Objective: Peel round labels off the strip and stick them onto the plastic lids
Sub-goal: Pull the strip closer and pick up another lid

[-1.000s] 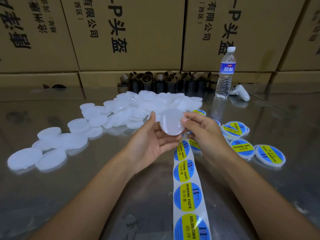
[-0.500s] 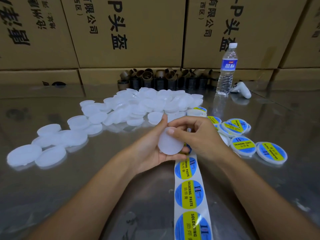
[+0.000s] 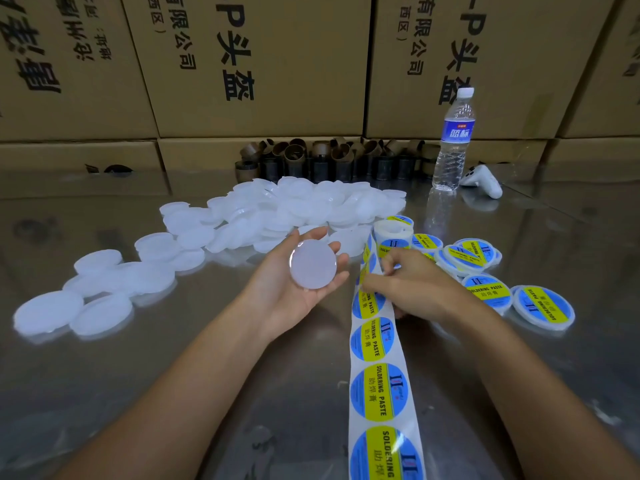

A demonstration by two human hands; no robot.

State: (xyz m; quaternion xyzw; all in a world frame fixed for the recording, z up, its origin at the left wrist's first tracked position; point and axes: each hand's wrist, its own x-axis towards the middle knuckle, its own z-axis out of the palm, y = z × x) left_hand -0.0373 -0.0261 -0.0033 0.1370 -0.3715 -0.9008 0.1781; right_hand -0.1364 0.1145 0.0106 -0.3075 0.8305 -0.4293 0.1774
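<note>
Judging by how things lay, the job was in its early part: only a handful of labelled lids (image 3: 489, 293) sat in a cluster at the right of the desk (image 3: 173, 393), while a far bigger pile of blank lids (image 3: 294, 209) spread across the middle and left, waiting. The strip (image 3: 378, 386) ran from its roll (image 3: 393, 231) toward the person, with a full row of labels on it. The left hand (image 3: 287, 299) grasped one blank lid (image 3: 313, 264) in its cupped fingers, flat face up, held above the desk just left of the strip. The right hand (image 3: 420, 289) lay on the strip, its fingers curled down at the edge of a label (image 3: 369, 306); whether it had caught that label, I could not tell. So this lid had no label yet, and peeling looked to be the step in hand.

Half a second before, both hands had been on the lid together, right over the strip's far end. Since then the right hand had let go and dropped to the strip, and the left had carried the lid off to the left.
</note>
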